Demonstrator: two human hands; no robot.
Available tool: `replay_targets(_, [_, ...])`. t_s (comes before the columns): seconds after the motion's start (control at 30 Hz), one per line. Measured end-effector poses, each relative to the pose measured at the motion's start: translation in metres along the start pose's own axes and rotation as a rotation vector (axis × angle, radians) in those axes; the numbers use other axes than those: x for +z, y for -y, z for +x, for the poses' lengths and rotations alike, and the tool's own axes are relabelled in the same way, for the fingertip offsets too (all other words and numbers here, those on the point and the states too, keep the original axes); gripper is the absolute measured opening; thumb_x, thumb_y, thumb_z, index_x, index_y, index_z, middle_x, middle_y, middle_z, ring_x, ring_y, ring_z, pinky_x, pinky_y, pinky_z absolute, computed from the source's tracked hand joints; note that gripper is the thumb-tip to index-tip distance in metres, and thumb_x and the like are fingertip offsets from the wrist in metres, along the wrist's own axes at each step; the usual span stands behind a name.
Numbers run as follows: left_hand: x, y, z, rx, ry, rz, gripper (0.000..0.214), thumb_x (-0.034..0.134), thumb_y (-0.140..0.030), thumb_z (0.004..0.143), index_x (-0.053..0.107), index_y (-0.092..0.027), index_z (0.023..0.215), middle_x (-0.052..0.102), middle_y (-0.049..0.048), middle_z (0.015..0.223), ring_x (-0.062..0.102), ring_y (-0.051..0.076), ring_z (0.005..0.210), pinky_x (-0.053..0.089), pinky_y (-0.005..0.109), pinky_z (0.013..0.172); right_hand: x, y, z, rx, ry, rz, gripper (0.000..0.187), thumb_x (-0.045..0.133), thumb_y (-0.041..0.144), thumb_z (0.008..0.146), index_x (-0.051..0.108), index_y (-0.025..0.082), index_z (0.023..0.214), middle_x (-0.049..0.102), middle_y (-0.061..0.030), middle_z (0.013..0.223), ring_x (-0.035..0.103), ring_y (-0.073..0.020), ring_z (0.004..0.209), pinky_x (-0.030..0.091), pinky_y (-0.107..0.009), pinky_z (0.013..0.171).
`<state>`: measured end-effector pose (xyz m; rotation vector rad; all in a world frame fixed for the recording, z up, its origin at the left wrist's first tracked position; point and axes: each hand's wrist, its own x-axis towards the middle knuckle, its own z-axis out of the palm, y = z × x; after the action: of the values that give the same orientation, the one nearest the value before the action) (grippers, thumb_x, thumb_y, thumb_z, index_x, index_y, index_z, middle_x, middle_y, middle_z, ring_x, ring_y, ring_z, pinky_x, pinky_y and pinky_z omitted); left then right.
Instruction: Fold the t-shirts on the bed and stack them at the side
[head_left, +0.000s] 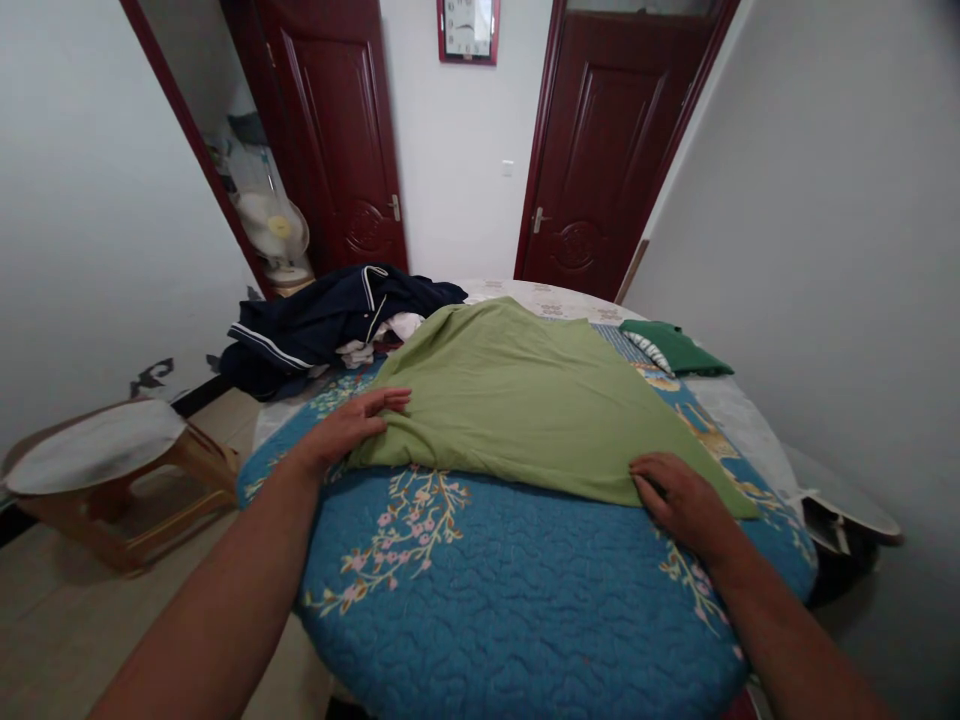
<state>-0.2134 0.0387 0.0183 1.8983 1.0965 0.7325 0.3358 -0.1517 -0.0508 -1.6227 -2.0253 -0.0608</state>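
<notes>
A light green garment point(517, 400) lies spread over a round table covered by a blue quilted floral cloth point(480, 590). My left hand point(352, 422) lies flat, fingers stretched out, on the garment's near left edge. My right hand point(679, 495) rests at the garment's near right hem, fingers curled onto the fabric edge; whether it pinches the cloth is unclear.
A pile of dark navy clothes with white stripes point(330, 325) sits at the table's far left. A folded dark green item point(675, 348) lies at the far right. A wooden stool point(112, 470) stands left, a fan point(274, 232) by the open door.
</notes>
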Motion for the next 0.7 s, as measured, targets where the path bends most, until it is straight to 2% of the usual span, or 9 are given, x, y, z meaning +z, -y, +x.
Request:
replay_targets(0.1, [-0.014,-0.009,-0.025,0.051,0.159,0.200,0.070,0.070,-0.042,0.081,0.062,-0.034,0.150,0.062,0.0014,0.155,0.055,0.032,0.144,0.041,0.043,0.122,-0.001,-0.001,0.002,-0.009,0.002,0.006,0.025,0.055,0.041,0.100,0.075,0.027,0.103,0.076,-0.0116,0.108,0.070,-0.0291,0.105,0.056,-0.048,0.099])
replay_targets(0.2, [-0.010,-0.009,-0.038,0.030,0.199,0.289,0.066,0.075,-0.050,0.082,0.065,-0.038,0.146,0.058,-0.0001,0.159,0.051,0.032,0.147,0.036,0.045,0.125,-0.003,0.004,-0.001,-0.070,0.037,0.032,0.031,0.067,0.048,0.094,0.075,0.027,0.116,0.074,-0.0129,0.121,0.068,-0.0315,0.116,0.054,-0.050,0.106])
replay_targets(0.27, [0.000,-0.003,-0.038,0.052,0.169,0.314,0.050,0.071,-0.054,0.086,0.075,-0.034,0.131,0.064,0.0030,0.152,0.056,0.031,0.141,0.038,0.045,0.124,-0.003,0.009,-0.002,-0.094,0.053,0.022,0.035,0.071,0.048,0.091,0.075,0.027,0.119,0.073,-0.0135,0.126,0.067,-0.0326,0.120,0.053,-0.052,0.109])
replay_targets(0.33, [0.009,0.004,-0.036,0.089,0.128,0.311,0.039,0.063,-0.054,0.092,0.081,-0.030,0.116,0.072,0.0057,0.139,0.063,0.028,0.131,0.043,0.043,0.119,0.000,0.016,0.000,-0.109,0.052,-0.014,0.027,0.066,0.044,0.095,0.076,0.027,0.114,0.074,-0.0136,0.121,0.069,-0.0316,0.114,0.055,-0.051,0.105])
replay_targets(0.43, [0.014,0.005,-0.028,0.103,0.087,0.317,0.038,0.056,-0.053,0.097,0.080,-0.026,0.107,0.077,0.0058,0.121,0.069,0.025,0.117,0.050,0.039,0.110,0.005,0.020,0.006,-0.145,0.036,-0.064,0.022,0.057,0.035,0.100,0.076,0.025,0.107,0.075,-0.0126,0.110,0.070,-0.0284,0.104,0.058,-0.047,0.096])
replay_targets(0.53, [0.010,-0.004,-0.022,0.083,0.092,0.375,0.038,0.052,-0.051,0.099,0.078,-0.023,0.103,0.079,0.0056,0.110,0.071,0.024,0.106,0.053,0.035,0.101,0.008,0.018,0.014,-0.166,0.019,-0.085,0.021,0.055,0.033,0.102,0.073,0.022,0.106,0.075,-0.0113,0.105,0.070,-0.0266,0.099,0.059,-0.044,0.093])
replay_targets(0.6, [0.004,-0.009,-0.021,0.113,0.161,0.420,0.035,0.053,-0.047,0.098,0.077,-0.023,0.105,0.077,0.0055,0.116,0.070,0.023,0.110,0.052,0.035,0.104,0.008,0.015,0.017,-0.164,0.014,-0.086,0.020,0.058,0.035,0.100,0.072,0.022,0.110,0.075,-0.0110,0.106,0.070,-0.0267,0.099,0.059,-0.043,0.092])
replay_targets(0.67, [-0.002,-0.010,-0.024,0.171,0.267,0.461,0.031,0.059,-0.038,0.094,0.076,-0.025,0.118,0.071,0.0051,0.136,0.065,0.024,0.127,0.046,0.037,0.114,0.008,0.012,0.017,-0.169,0.021,-0.074,0.026,0.063,0.036,0.098,0.070,0.022,0.118,0.074,-0.0112,0.112,0.070,-0.0273,0.103,0.059,-0.043,0.093])
replay_targets(0.7, [-0.004,-0.009,-0.027,0.192,0.308,0.481,0.037,0.062,-0.033,0.092,0.074,-0.027,0.126,0.065,0.0047,0.147,0.060,0.025,0.135,0.043,0.039,0.119,0.007,0.010,0.016,-0.172,0.024,-0.066,0.029,0.064,0.036,0.097,0.068,0.022,0.121,0.074,-0.0114,0.114,0.070,-0.0274,0.104,0.059,-0.043,0.094])
